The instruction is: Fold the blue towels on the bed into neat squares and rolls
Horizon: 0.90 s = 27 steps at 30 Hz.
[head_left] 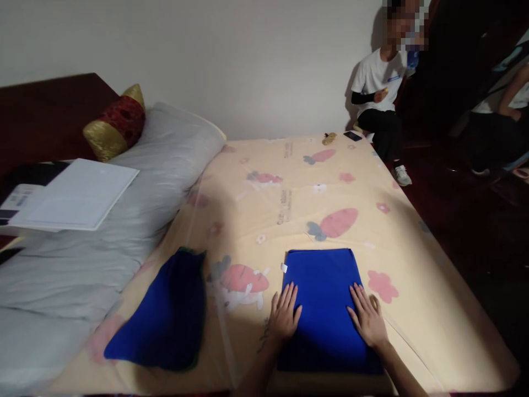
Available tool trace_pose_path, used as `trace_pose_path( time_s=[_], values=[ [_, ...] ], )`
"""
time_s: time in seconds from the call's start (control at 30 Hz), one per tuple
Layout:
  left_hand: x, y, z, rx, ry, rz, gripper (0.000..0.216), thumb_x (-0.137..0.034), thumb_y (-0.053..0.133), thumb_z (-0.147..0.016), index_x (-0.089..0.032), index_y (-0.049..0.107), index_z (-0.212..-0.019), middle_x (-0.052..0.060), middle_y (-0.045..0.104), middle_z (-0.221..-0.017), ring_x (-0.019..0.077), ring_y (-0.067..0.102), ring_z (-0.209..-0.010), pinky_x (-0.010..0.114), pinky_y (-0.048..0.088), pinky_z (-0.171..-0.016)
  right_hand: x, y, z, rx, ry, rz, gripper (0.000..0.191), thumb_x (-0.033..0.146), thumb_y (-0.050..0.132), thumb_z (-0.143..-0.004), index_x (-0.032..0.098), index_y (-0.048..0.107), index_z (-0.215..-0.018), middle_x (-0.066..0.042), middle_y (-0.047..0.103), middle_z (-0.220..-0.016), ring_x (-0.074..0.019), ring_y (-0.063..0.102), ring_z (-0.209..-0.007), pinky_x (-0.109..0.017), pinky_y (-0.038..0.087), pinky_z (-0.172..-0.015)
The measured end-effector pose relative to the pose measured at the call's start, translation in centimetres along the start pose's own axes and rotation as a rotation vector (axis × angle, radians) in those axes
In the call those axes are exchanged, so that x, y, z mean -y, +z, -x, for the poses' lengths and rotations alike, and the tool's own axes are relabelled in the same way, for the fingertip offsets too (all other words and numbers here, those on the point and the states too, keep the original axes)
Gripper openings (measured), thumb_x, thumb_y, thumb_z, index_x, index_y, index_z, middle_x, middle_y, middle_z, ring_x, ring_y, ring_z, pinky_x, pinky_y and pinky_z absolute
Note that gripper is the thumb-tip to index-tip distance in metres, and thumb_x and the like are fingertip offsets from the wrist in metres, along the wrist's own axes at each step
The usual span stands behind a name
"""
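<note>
A folded blue cloth lies flat on the patterned bed sheet near the front edge. My left hand rests palm down on the cloth's left edge, fingers stretched out. My right hand lies flat on its right edge, fingers also extended. Neither hand grips anything. A second pile of blue cloth sits on the sheet to the left, apart from both hands.
Grey bedding runs along the left with a white sheet of paper and a red-gold cushion. A person in a white shirt sits at the bed's far right corner; another sits further right. A dark phone lies nearby.
</note>
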State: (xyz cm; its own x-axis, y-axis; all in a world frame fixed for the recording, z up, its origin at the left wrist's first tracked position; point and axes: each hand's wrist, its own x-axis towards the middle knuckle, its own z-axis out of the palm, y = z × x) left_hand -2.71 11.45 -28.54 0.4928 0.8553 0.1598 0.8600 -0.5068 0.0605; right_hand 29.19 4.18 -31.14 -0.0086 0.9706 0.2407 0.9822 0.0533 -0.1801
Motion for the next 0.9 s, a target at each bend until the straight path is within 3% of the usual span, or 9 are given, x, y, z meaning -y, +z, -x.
trace_pose_path(
  time_s=[0.13,0.23,0.37,0.5,0.63,0.73,0.9],
  values=[
    [-1.2,-0.2,-1.5,0.005,-0.048,0.032,0.053,-0.033,0.035,-0.098,-0.019,0.032,-0.148,0.009,0.040,-0.151,0.0261,0.034,-0.140,0.051,0.019,-0.115,2.5,0.0,-2.3,-0.028,-0.002,-0.018,0.063,0.043,0.034,-0.099,0.024,0.007,-0.153,-0.009,0.028,-0.155,-0.0250,0.031,-0.141,-0.048,0.022,-0.113],
    [-2.4,-0.3,-5.3,-0.011,-0.034,0.087,0.047,-0.026,0.034,-0.097,-0.019,0.042,-0.143,0.008,0.047,-0.147,0.0255,0.036,-0.139,0.049,0.026,-0.113,5.9,0.7,-6.3,0.032,-0.179,-0.100,0.060,0.035,0.031,-0.100,0.023,0.006,-0.153,-0.006,0.026,-0.156,-0.0214,0.026,-0.143,-0.043,0.024,-0.113],
    [-2.2,0.2,-11.0,-0.033,0.014,0.101,0.053,-0.021,0.031,-0.097,-0.017,0.028,-0.150,0.006,0.034,-0.154,0.0204,0.028,-0.143,0.042,0.029,-0.113,7.9,2.2,-11.8,0.076,-0.285,-0.165,0.059,0.032,0.029,-0.100,0.019,0.008,-0.153,-0.009,0.026,-0.156,-0.0227,0.025,-0.144,-0.043,0.024,-0.114],
    [-0.3,1.1,-12.5,-0.057,-0.095,0.041,0.056,-0.031,0.032,-0.099,-0.020,0.018,-0.152,0.007,0.029,-0.156,0.0221,0.025,-0.144,0.046,0.024,-0.115,3.9,2.8,-13.5,0.091,-0.338,-0.171,0.058,0.041,0.032,-0.100,0.025,0.014,-0.153,-0.006,0.034,-0.153,-0.0192,0.032,-0.141,-0.040,0.026,-0.113],
    [0.6,1.7,-11.4,-0.056,-0.129,0.025,0.058,-0.036,0.035,-0.098,-0.025,0.017,-0.153,0.006,0.025,-0.158,0.0245,0.022,-0.145,0.051,0.019,-0.116,-1.2,3.4,-12.0,0.033,-0.079,-0.106,0.067,0.051,0.031,-0.098,0.021,0.008,-0.154,-0.011,0.031,-0.154,-0.0246,0.031,-0.141,-0.050,0.018,-0.115],
    [0.6,2.2,-11.4,-0.037,-0.138,0.022,0.060,-0.036,0.035,-0.098,-0.025,0.016,-0.153,0.006,0.023,-0.159,0.0249,0.018,-0.146,0.052,0.020,-0.116,-2.7,4.3,-11.6,0.057,0.002,-0.091,0.069,0.053,0.031,-0.098,0.020,0.008,-0.154,-0.010,0.028,-0.156,-0.0237,0.027,-0.143,-0.050,0.014,-0.116],
    [1.3,1.5,-13.3,0.107,-0.141,0.036,0.057,-0.040,0.037,-0.096,-0.026,0.025,-0.150,0.008,0.031,-0.156,0.0264,0.023,-0.145,0.057,0.024,-0.112,-4.7,3.7,-13.7,0.222,-0.005,-0.171,0.060,0.054,0.035,-0.094,0.025,0.035,-0.146,-0.009,0.043,-0.149,-0.0243,0.037,-0.137,-0.050,0.029,-0.108]
  ],
)
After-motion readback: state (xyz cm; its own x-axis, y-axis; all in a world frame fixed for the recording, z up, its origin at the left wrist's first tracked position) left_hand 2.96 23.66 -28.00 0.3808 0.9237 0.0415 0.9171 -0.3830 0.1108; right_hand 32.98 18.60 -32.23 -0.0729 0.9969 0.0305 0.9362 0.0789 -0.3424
